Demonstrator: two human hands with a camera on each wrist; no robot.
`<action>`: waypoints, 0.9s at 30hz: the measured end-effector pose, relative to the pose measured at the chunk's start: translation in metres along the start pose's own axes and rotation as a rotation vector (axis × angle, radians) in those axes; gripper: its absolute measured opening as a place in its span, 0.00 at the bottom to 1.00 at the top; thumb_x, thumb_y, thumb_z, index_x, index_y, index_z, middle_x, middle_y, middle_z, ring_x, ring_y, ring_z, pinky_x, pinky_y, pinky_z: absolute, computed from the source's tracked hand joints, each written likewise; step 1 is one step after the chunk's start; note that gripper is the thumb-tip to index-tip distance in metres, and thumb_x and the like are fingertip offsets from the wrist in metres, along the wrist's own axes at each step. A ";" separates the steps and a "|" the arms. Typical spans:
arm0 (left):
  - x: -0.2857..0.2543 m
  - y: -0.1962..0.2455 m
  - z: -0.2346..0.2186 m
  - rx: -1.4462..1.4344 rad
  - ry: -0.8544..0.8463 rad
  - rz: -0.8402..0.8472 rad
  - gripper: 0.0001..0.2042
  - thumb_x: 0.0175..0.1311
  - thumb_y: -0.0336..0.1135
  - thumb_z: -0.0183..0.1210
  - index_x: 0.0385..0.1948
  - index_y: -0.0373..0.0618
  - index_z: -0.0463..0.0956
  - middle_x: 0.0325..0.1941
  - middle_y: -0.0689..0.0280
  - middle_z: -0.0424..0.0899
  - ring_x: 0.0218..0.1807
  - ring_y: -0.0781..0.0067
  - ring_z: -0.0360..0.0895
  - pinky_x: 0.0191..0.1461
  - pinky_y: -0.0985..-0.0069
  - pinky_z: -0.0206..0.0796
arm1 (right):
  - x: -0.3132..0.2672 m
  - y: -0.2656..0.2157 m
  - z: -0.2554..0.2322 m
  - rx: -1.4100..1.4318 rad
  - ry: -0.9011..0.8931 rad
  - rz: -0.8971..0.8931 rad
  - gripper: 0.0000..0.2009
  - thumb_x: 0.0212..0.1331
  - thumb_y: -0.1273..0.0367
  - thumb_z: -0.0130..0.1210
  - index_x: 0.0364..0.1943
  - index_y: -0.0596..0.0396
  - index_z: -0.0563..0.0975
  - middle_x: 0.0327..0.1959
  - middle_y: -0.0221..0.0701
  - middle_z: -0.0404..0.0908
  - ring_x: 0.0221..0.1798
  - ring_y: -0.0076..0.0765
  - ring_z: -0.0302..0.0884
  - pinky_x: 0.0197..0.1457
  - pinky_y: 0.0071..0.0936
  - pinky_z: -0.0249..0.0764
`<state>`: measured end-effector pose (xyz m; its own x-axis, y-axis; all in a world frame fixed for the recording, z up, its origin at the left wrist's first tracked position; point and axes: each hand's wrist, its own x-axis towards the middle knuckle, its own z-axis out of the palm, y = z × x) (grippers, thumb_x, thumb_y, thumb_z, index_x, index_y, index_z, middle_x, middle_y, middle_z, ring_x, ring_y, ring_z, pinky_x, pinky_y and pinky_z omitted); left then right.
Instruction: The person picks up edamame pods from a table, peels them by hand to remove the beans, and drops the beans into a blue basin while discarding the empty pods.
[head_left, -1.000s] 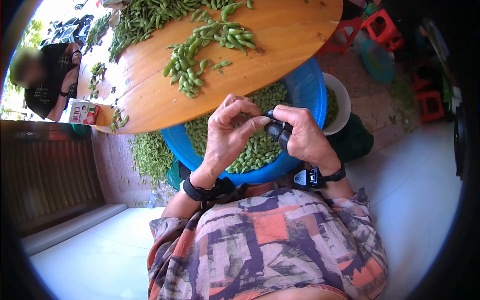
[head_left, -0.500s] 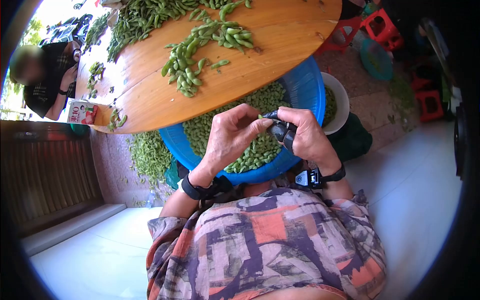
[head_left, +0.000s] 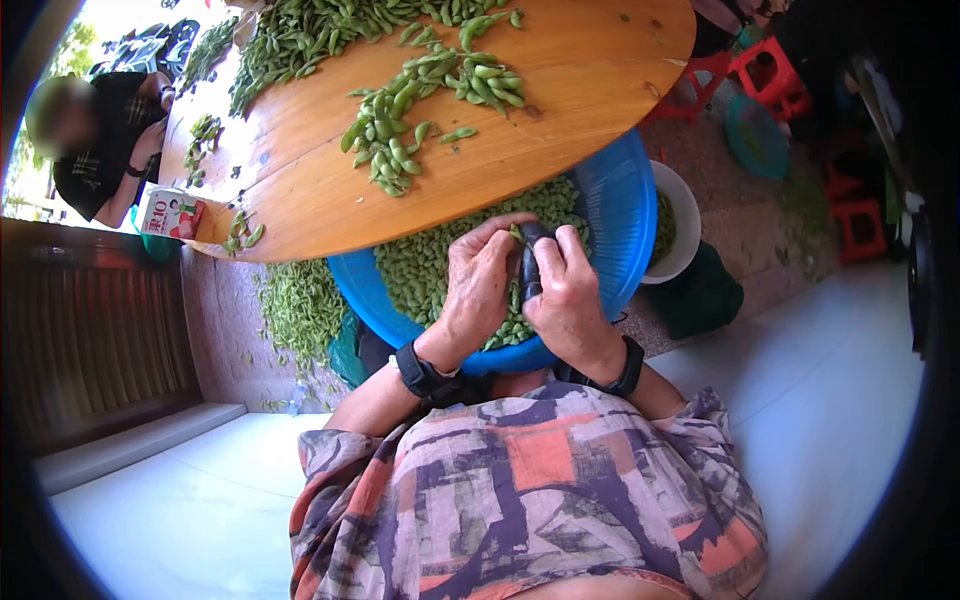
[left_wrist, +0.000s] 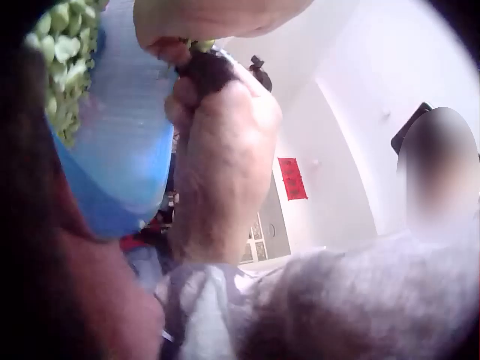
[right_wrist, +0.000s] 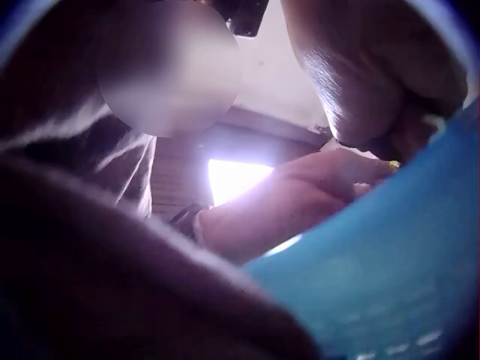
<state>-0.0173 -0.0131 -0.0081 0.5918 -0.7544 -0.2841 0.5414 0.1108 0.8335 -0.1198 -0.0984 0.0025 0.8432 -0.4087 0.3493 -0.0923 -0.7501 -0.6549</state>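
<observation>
Both hands meet over a large blue basin (head_left: 622, 215) that holds a wide layer of shelled green soybeans (head_left: 420, 275). My left hand (head_left: 478, 285) pinches a green edamame pod (head_left: 516, 233) at its fingertips. My right hand (head_left: 568, 292) grips the same pod from the other side, with black covers (head_left: 532, 262) on its thumb and finger. Most of the pod is hidden by the fingers. In the left wrist view only a bit of green shows between the left hand (left_wrist: 217, 19) and the black-covered fingertip of the right hand (left_wrist: 225, 142).
A wooden table (head_left: 560, 110) overhangs the basin's far side and bears heaps of edamame pods (head_left: 395, 120). Empty-looking hulls (head_left: 300, 305) lie on the floor at left. A white bucket (head_left: 685, 225) stands right of the basin, near red stools (head_left: 770, 75). Another person (head_left: 110, 145) sits across the table.
My right hand has turned, its black-covered fingers now pointing up and closer to my left hand. The hands have come nearer together, and the head view has shifted slightly.
</observation>
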 end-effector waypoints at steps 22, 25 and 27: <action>0.007 -0.018 -0.008 -0.341 -0.087 -0.113 0.08 0.66 0.25 0.49 0.42 0.35 0.76 0.33 0.70 0.79 0.35 0.82 0.73 0.40 0.81 0.65 | 0.015 0.029 -0.026 1.104 -0.134 0.500 0.06 0.64 0.73 0.47 0.35 0.58 0.77 0.19 0.19 0.69 0.19 0.08 0.60 0.21 0.11 0.58; 0.006 -0.010 -0.001 -0.276 -0.173 -0.075 0.10 0.66 0.25 0.49 0.43 0.32 0.76 0.32 0.69 0.79 0.32 0.82 0.72 0.38 0.81 0.65 | 0.014 0.042 -0.027 1.206 -0.165 0.478 0.09 0.64 0.73 0.43 0.38 0.60 0.76 0.20 0.20 0.70 0.20 0.10 0.62 0.21 0.12 0.59; 0.004 -0.005 0.007 -0.293 -0.061 -0.128 0.10 0.65 0.24 0.50 0.44 0.31 0.77 0.33 0.68 0.80 0.30 0.81 0.72 0.38 0.80 0.67 | 0.010 0.044 -0.028 1.175 -0.157 0.423 0.10 0.64 0.69 0.44 0.38 0.61 0.75 0.20 0.21 0.71 0.20 0.10 0.63 0.22 0.12 0.60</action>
<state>-0.0218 -0.0212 -0.0102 0.4758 -0.8106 -0.3413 0.7630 0.1874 0.6186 -0.1301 -0.1497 -0.0039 0.9240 -0.3769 -0.0640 0.0876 0.3719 -0.9241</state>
